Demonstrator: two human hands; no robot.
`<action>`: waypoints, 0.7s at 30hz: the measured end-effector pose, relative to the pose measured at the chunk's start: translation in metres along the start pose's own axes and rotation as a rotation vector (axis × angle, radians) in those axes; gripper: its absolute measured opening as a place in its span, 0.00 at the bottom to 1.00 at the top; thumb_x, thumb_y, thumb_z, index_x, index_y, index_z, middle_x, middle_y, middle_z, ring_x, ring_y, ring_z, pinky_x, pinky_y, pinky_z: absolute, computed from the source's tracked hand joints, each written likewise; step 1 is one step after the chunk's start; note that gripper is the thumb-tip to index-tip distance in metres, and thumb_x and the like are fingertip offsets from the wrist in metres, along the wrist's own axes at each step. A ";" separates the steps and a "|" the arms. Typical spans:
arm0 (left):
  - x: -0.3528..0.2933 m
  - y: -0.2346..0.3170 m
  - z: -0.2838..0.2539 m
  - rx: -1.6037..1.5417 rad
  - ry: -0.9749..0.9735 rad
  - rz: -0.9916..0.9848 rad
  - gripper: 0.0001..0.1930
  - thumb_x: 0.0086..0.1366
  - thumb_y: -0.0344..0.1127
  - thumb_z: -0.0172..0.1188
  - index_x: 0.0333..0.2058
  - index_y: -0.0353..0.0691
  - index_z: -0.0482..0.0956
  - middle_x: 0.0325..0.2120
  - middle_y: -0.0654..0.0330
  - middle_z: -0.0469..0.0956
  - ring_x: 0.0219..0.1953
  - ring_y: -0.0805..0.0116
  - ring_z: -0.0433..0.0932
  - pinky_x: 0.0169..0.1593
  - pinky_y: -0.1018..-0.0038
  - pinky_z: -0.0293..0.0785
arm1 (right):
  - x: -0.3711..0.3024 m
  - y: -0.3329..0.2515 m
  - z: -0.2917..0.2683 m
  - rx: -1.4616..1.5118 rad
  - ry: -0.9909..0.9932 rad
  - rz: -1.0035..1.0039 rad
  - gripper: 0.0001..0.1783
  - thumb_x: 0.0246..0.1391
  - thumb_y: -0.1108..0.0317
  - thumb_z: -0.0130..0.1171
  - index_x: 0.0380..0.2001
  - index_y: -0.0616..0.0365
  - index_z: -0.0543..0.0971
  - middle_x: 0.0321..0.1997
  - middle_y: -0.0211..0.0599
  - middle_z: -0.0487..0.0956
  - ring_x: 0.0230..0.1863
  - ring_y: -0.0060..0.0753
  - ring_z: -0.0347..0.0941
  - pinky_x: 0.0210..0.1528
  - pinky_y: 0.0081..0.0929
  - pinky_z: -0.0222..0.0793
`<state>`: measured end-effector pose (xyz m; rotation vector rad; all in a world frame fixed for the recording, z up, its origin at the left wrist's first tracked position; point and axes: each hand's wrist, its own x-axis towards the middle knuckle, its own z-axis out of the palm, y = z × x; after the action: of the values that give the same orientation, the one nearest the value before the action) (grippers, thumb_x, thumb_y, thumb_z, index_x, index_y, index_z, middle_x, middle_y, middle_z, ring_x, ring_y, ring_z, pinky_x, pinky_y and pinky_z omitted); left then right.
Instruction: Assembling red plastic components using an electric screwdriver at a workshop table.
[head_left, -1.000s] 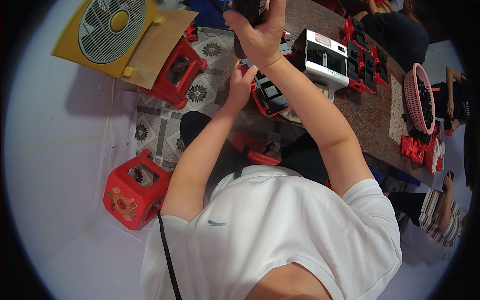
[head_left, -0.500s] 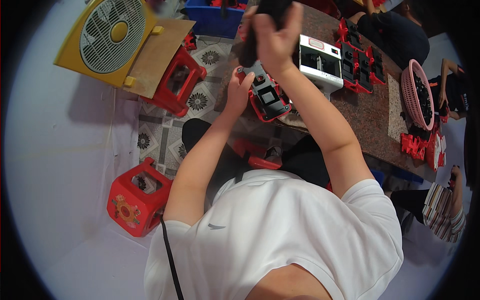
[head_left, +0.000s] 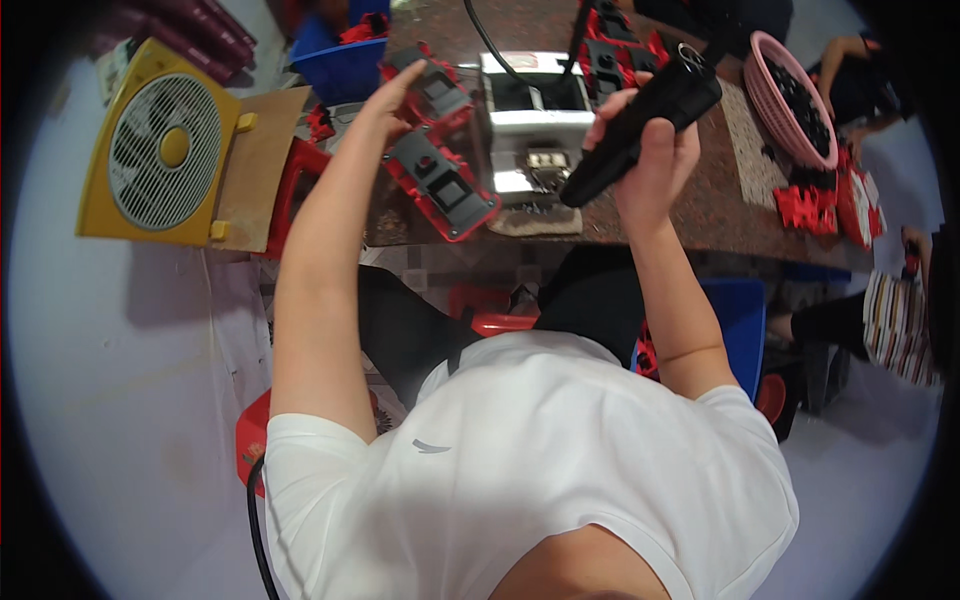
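My right hand [head_left: 655, 165] is wrapped round a black electric screwdriver [head_left: 640, 125], held tilted above the table with its narrow end toward the lower left. My left hand [head_left: 393, 108] reaches to a red-and-grey plastic housing [head_left: 440, 92], thumb and fingers at its left edge; this housing is slightly blurred. Nearer to me, a second red-and-grey housing [head_left: 440, 188] lies on the table, apart from both hands. Between my hands stands a white screw feeder [head_left: 540, 118] with an open top and a metal front part. A black cable [head_left: 488, 40] loops down over it.
More red-and-black housings [head_left: 610, 65] lie behind the feeder. A pink basket [head_left: 775, 110] of black parts and loose red parts [head_left: 805, 208] are at the right, near other people. A blue bin [head_left: 340, 68] and a yellow fan [head_left: 160, 150] are at the left.
My right hand has carried the screwdriver to the right, away from the nearer housing. My left hand has left that housing and moved to the farther one. The view has shifted right.
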<state>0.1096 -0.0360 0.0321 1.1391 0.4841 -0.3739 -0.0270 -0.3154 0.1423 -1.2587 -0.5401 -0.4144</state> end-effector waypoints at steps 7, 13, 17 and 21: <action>-0.081 0.007 -0.012 -0.419 -0.257 0.467 0.24 0.71 0.47 0.42 0.59 0.37 0.64 0.55 0.51 0.71 0.55 0.54 0.72 0.61 0.57 0.67 | -0.006 0.019 -0.011 -0.037 0.091 -0.244 0.38 0.56 0.43 0.56 0.51 0.68 0.60 0.32 0.46 0.75 0.28 0.33 0.74 0.30 0.31 0.74; -0.158 -0.082 0.001 -0.334 -0.158 0.451 0.24 0.69 0.45 0.46 0.59 0.38 0.64 0.53 0.54 0.72 0.55 0.57 0.73 0.58 0.58 0.70 | -0.017 0.035 -0.012 0.003 0.014 -0.214 0.36 0.54 0.49 0.61 0.54 0.66 0.61 0.33 0.44 0.75 0.30 0.32 0.74 0.32 0.29 0.74; -0.116 -0.074 -0.003 -0.256 -0.132 0.504 0.22 0.69 0.45 0.48 0.56 0.39 0.67 0.49 0.55 0.75 0.51 0.57 0.76 0.54 0.59 0.75 | -0.020 0.045 -0.015 0.030 -0.016 -0.223 0.34 0.54 0.54 0.62 0.54 0.66 0.61 0.34 0.43 0.75 0.30 0.32 0.74 0.33 0.29 0.74; -0.064 -0.039 0.002 -0.217 -0.147 0.559 0.20 0.69 0.45 0.50 0.54 0.42 0.69 0.49 0.58 0.75 0.49 0.62 0.76 0.53 0.64 0.75 | -0.013 0.048 -0.006 0.049 -0.027 -0.240 0.29 0.52 0.63 0.65 0.50 0.63 0.63 0.35 0.38 0.76 0.31 0.25 0.73 0.33 0.23 0.72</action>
<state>0.0360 -0.0500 0.0371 0.9783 0.0627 0.0819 -0.0094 -0.3085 0.0957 -1.1574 -0.7232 -0.5820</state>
